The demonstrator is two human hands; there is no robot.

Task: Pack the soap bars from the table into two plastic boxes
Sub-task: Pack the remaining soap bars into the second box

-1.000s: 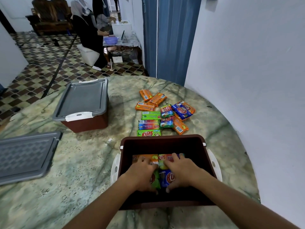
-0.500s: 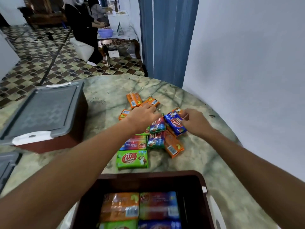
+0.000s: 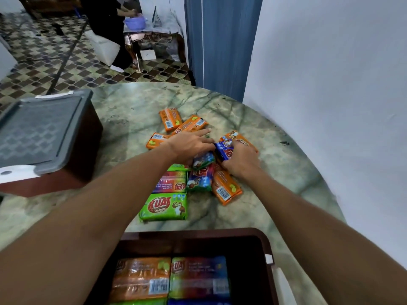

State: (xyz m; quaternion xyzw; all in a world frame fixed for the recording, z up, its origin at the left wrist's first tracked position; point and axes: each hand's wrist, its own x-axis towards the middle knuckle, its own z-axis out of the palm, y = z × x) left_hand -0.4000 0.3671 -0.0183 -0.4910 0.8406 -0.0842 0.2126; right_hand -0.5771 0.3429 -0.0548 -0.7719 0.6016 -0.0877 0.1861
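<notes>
A pile of wrapped soap bars [image 3: 193, 164] is seen at the centre of the frame on a round green marbled table [image 3: 123, 119]. Both arms are extended over it.

The left hand [image 3: 189, 146] is laid on the pile with its fingers stretched forward and fairly close together; the fingertips rest against an orange bar [image 3: 190, 125] and beside a blue bar [image 3: 224, 149]. Whether anything is gripped beneath the palm cannot be told.

The right hand [image 3: 240, 161] is curled around the blue bar, with the fingers wrapped over its far edge.

A green bar marked KUAT [image 3: 165, 206] lies flat at the near edge of the pile, apart from both hands. Another orange bar [image 3: 225, 188] lies just below the right hand.

At the bottom centre of the frame an open brown plastic box [image 3: 259, 243] is seen, with 4 bars visible inside in 2 columns: an orange one [image 3: 141, 278] beside a green-and-red one [image 3: 198, 276], and 2 more partly cut off below.

At the left of the frame a second brown box [image 3: 88, 155] is closed under a grey lid [image 3: 41, 128].

A seated person [image 3: 103, 23] is seen in the upper left, on a patterned tile floor [image 3: 55, 62].
</notes>
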